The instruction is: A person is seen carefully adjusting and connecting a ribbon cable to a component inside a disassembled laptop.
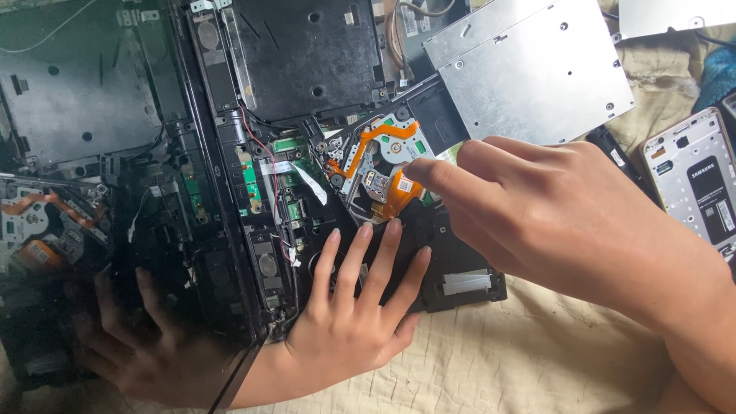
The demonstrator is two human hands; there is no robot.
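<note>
2 hands work the opened laptop chassis (pixel 307 69): left hand (pixel 349 322) lies flat and open, steadying it; right hand (pixel 537 207) pinches the orange ribbon cable (pixel 400 192) just ahead.

glossy black laptop screen (pixel 92 192): occupies the left side, unlit, mirroring a hand and the circuit parts. small white rectangular sticker (pixel 618 157): on the black strip just below the silver metal drive cover. black rectangular label with white print (pixel 711 198): inside the opened silver phone body at the right edge. white label strips (pixel 410 19): top centre, too small to describe further.
</note>
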